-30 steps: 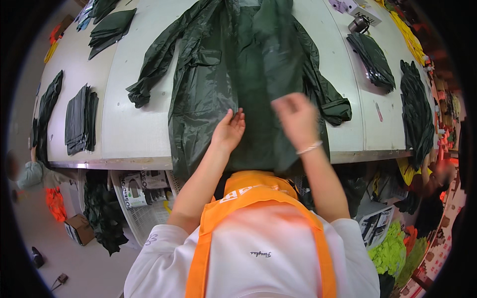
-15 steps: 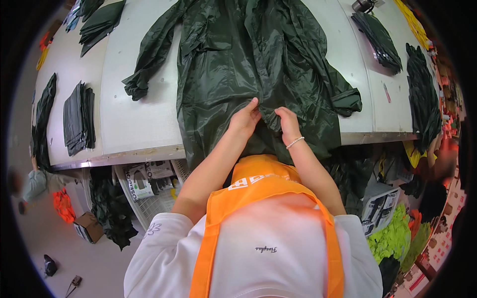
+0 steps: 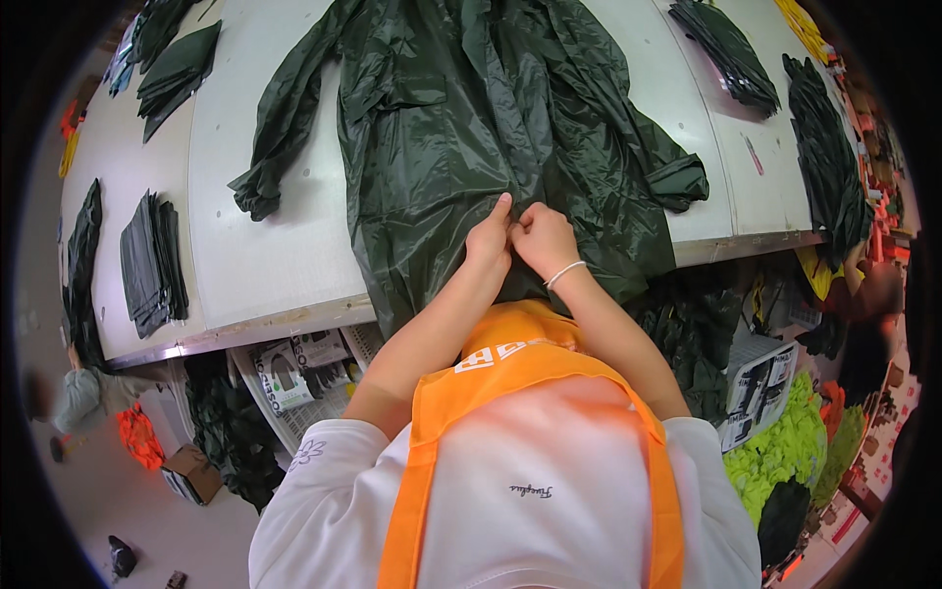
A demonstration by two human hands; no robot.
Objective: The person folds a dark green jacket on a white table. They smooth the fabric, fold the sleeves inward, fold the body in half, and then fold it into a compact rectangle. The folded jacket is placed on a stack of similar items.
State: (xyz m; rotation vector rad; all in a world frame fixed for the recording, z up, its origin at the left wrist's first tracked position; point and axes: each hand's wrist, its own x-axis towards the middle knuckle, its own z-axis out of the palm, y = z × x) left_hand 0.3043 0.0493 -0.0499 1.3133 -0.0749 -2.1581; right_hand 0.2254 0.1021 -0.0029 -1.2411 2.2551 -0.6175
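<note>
Coat: a long, glossy dark green coat of thin fabric (image 3: pixel 422 187) lay spread on a pale, smooth-topped table (image 3: pixel 265 245), its hem hanging over the near edge and its upper end running out of view at the far side.
Left hand: the person's left hand (image 3: pixel 488 236) was at the coat's lower middle, thumb up and fingers curled, apparently pinching the front edge.
Right hand: the right hand (image 3: pixel 547 239), just beside it, had its fingers drawn in and seemed to pinch the same place; the exact bit of cloth could not be told.
Front: it looked drawn together around the hands; whether anything was fastened there could not be told.
Sleeves: both lay out to the sides, and the coat was not folded.
Piles: a folded dark green pile (image 3: pixel 154 265) lay near left, a dark folded stack (image 3: pixel 726 59) far right.
</note>
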